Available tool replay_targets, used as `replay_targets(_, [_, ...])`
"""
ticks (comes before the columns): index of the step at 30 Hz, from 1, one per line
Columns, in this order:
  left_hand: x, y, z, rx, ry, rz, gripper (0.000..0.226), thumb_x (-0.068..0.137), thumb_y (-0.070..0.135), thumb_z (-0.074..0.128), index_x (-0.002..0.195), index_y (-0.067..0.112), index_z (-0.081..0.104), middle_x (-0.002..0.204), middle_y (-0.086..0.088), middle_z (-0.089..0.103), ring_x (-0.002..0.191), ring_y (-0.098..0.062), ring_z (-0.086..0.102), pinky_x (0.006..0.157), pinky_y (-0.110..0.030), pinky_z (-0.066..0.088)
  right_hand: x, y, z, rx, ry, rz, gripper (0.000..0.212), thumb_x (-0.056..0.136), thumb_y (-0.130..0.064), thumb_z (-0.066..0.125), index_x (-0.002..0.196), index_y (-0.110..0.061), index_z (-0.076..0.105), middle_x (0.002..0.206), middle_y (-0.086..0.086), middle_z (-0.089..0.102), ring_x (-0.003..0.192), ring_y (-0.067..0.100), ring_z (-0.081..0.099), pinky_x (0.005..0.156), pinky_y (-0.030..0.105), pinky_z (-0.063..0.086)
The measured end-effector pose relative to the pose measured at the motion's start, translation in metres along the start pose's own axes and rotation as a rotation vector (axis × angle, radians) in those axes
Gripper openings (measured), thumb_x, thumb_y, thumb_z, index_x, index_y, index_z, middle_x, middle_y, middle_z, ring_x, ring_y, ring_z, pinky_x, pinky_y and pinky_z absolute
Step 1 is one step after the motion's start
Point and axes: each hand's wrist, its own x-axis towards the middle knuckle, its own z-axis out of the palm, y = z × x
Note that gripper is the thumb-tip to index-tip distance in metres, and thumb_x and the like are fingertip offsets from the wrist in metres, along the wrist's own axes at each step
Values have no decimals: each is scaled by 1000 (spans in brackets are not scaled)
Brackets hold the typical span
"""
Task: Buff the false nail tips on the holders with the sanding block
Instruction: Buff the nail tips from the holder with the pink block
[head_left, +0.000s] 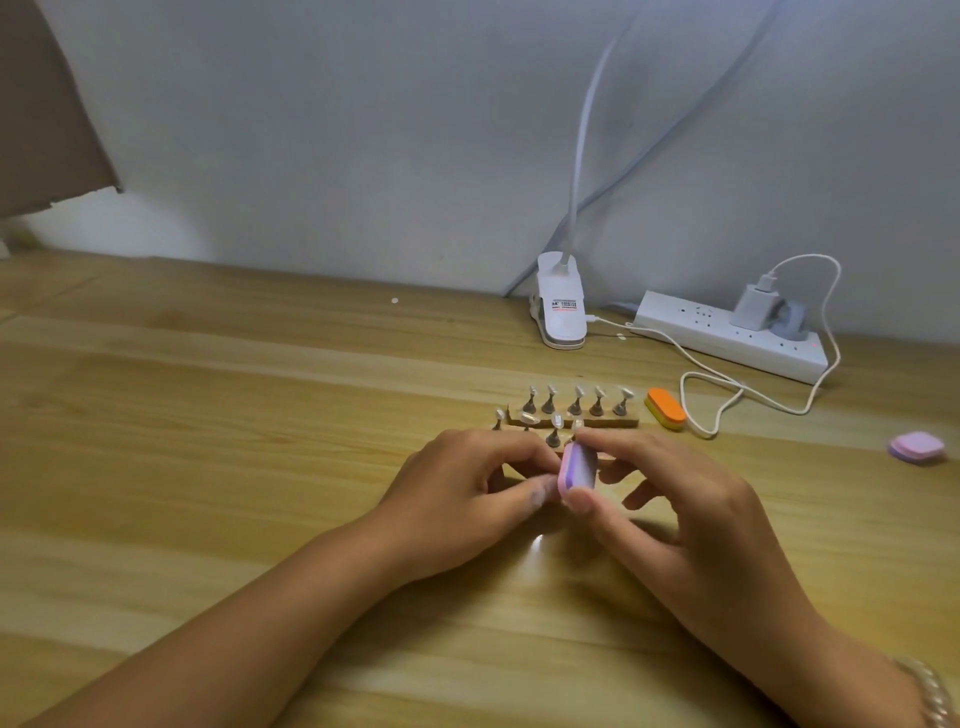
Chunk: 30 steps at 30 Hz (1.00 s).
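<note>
Our right hand (675, 509) pinches the block (576, 470), thumb at its near end and forefinger over its far end, so that it stands on edge above the surface (208, 441), just in front of the holders (574, 405). Our left hand (467, 493) is curled, thumb and forefinger drawn together against the block's left side. We cannot tell whether they grip anything there, as the spot is hidden. Behind our hands five holders stand in a row on a wooden strip (618, 422), each topped by one of the pale tips (578, 391). A few more stand nearer, partly behind our fingers. Just right of the strip lies an orange block (666, 409), and well to the right a pink pad (917, 447). By the wall sit a lamp clip (562, 306) and a power strip (691, 325) with a charger (753, 306) plugged in, its cable (727, 387) looping over the surface. A bracelet (930, 691) circles our right wrist.
</note>
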Motion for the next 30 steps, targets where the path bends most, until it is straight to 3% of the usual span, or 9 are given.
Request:
replay_targets(6, [0, -1, 2, 10, -39, 7, 17, 89, 45, 57, 98, 40, 71, 86, 27, 67, 68, -4, 58, 65, -33, 47, 2, 3, 0, 75, 55, 77, 37, 85, -41, 68, 112, -16, 71, 101, -9, 70, 85, 13, 66, 63, 36, 56])
replay_targets(10, [2, -3, 1, -64, -19, 15, 19, 90, 37, 55, 98, 35, 73, 79, 25, 65, 57, -2, 49, 58, -29, 41, 1, 0, 3, 8, 13, -36, 37, 87, -37, 70, 117, -16, 69, 105, -8, 69, 84, 11, 65, 61, 31, 55])
replay_targets(14, [2, -1, 1, -118, -39, -2, 21, 95, 40, 53, 100, 32, 71, 91, 21, 74, 64, -5, 59, 59, -34, 47, 4, 3, -1, 178, 131, 147, 37, 81, -39, 65, 112, -19, 68, 101, -12, 71, 83, 7, 68, 64, 24, 56])
replay_targets(16, [2, 0, 1, -121, -48, -9, 21, 95, 42, 52, 100, 33, 70, 92, 23, 73, 65, -4, 60, 60, -35, 48, 5, 2, -2, 225, 171, 152, 33, 82, -38, 69, 108, -19, 63, 99, -15, 70, 84, 5, 68, 64, 21, 55])
replay_targets(20, [1, -1, 1, -17, -61, -5, 19, 93, 41, 49, 103, 40, 66, 87, 23, 65, 61, -2, 53, 65, -38, 49, 1, -2, 3, 113, 54, 25, 29, 84, -43, 66, 100, -18, 66, 102, -14, 68, 89, 12, 66, 62, 30, 56])
replay_targets(23, [1, -1, 0, -14, -50, -9, 18, 92, 45, 50, 101, 44, 65, 91, 24, 65, 66, -5, 52, 66, -34, 46, 3, 1, 2, 131, 64, 77, 30, 87, -45, 67, 98, -17, 67, 98, -12, 68, 89, 13, 66, 64, 36, 56])
replay_targets(27, [1, 1, -1, -33, -60, -14, 21, 93, 43, 49, 101, 40, 67, 92, 22, 67, 67, -7, 53, 67, -37, 46, 1, -1, 2, 48, 49, -31, 29, 87, -41, 62, 101, -17, 66, 104, -11, 68, 87, 13, 65, 62, 32, 55])
replay_targets(30, [1, 2, -1, -41, -72, -18, 22, 94, 43, 49, 101, 37, 69, 96, 20, 70, 80, -16, 63, 76, -46, 52, 3, 3, 2, 121, 63, 77, 24, 89, -40, 68, 99, -18, 66, 99, -12, 68, 84, 13, 66, 61, 36, 56])
